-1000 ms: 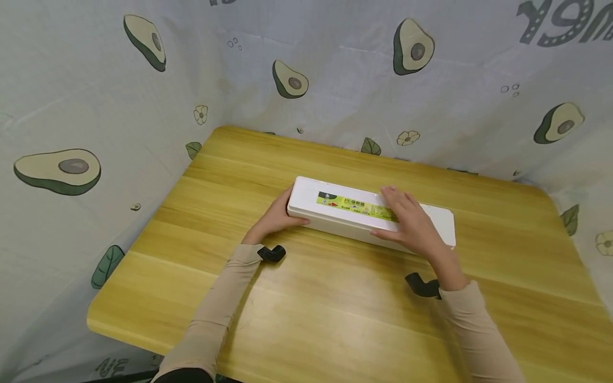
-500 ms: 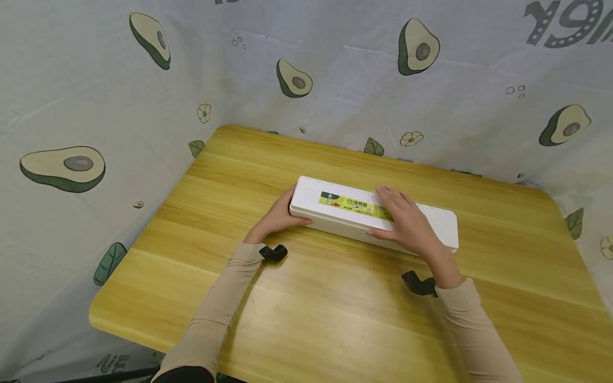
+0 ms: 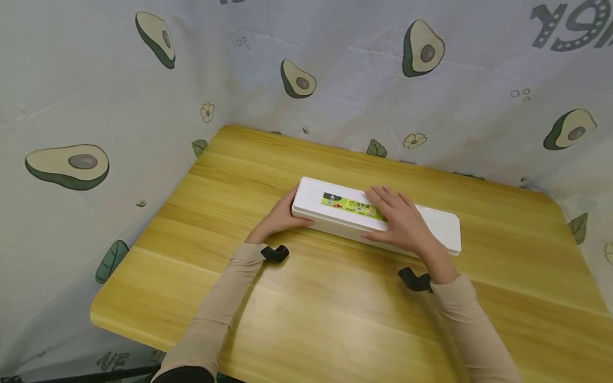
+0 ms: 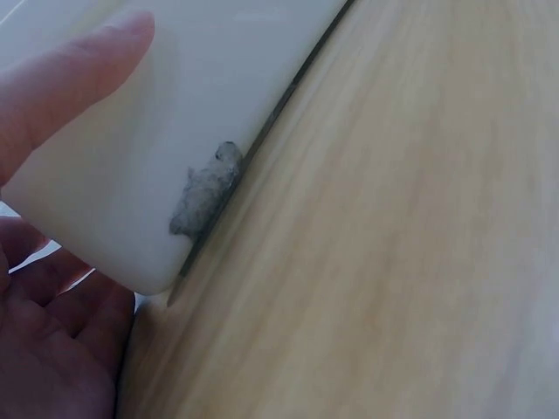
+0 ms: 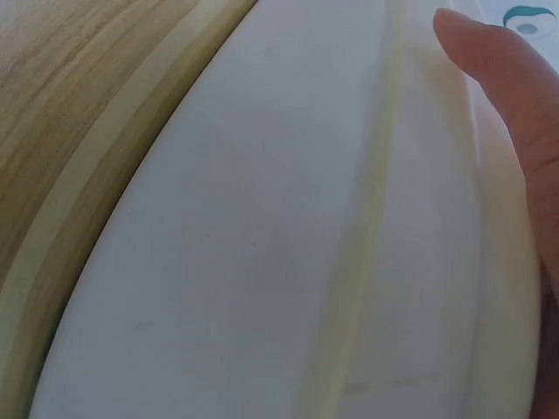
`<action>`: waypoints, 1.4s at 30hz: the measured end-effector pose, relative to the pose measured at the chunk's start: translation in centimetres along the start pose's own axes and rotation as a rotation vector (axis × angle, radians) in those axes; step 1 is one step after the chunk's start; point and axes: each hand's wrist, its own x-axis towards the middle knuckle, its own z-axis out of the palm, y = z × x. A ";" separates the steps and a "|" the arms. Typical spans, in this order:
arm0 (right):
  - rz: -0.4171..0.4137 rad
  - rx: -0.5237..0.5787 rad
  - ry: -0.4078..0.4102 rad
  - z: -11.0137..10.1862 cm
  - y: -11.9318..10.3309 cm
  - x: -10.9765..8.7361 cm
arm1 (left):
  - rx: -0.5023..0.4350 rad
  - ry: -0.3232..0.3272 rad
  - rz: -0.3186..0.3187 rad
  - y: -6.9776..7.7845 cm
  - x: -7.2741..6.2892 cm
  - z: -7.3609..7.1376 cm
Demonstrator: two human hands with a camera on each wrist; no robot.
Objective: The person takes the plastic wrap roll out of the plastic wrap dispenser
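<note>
A long white cling film box (image 3: 330, 223), with a green and yellow label (image 3: 347, 206) on its lid, lies slantwise on the wooden table. My left hand (image 3: 280, 215) holds its left end, thumb along the front side and fingers behind the end. In the left wrist view the thumb (image 4: 70, 78) lies on the smooth front wall, above a grey patch (image 4: 210, 192) at the bottom edge. Over the lid, right of the middle, rests my right hand (image 3: 402, 223) with fingers fairly straight, covering the label's right part. Its thumb (image 5: 515, 87) is at the front edge.
The wooden table (image 3: 335, 319) has rounded corners and extends around the box. Behind and to the left hangs a pale curtain (image 3: 345, 96) printed with avocados. Black wrist mounts (image 3: 275, 254) stick out from both cuffs.
My right hand has slid slightly left along the lid, covering more of the label. The left hand keeps its hold on the box's end. The whole view has shifted a little.
</note>
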 end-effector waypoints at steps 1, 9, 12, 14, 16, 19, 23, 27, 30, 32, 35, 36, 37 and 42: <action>-0.007 -0.013 -0.006 0.0 0.0 0.2 | 0.003 0.003 -0.002 -0.1 0.0 -0.1; -0.026 -0.060 -0.055 0.0 0.1 1.0 | 0.020 -0.005 -0.011 -0.4 0.2 -0.3; -0.040 -0.062 -0.051 0.1 0.2 1.2 | 0.017 -0.002 -0.014 -0.5 0.1 -0.4; -0.046 -0.065 -0.036 0.2 0.2 1.2 | 0.010 -0.003 -0.015 -0.5 0.1 -0.3; -0.052 -0.065 -0.024 0.3 0.2 1.2 | 0.008 -0.003 -0.014 -0.5 0.1 -0.3; -0.060 -0.064 -0.010 0.4 0.2 1.2 | 0.010 -0.008 -0.013 -0.5 0.0 -0.5; -0.070 -0.063 0.004 0.5 0.3 1.2 | 0.011 -0.011 -0.006 -0.5 0.0 -0.5; -0.083 -0.059 0.022 0.5 0.5 1.2 | 0.004 -0.009 0.005 -0.6 0.2 -0.3; -0.086 -0.056 0.027 0.4 0.7 1.1 | 0.003 -0.010 0.009 -0.6 0.3 0.0; -0.090 -0.053 0.032 0.4 0.8 1.0 | -0.004 -0.008 0.006 -0.6 0.3 0.1; -0.102 -0.047 0.045 0.2 0.8 1.0 | -0.016 -0.010 0.024 -0.6 0.3 0.2; -0.105 -0.042 0.053 0.0 0.8 1.0 | -0.026 -0.013 0.034 -0.7 0.3 0.1; -0.106 -0.038 0.060 -0.2 0.7 1.1 | -0.037 -0.018 0.047 -0.7 0.3 0.1; -0.099 -0.023 0.083 -1.1 0.4 1.3 | -0.088 -0.033 0.073 -0.6 0.3 0.0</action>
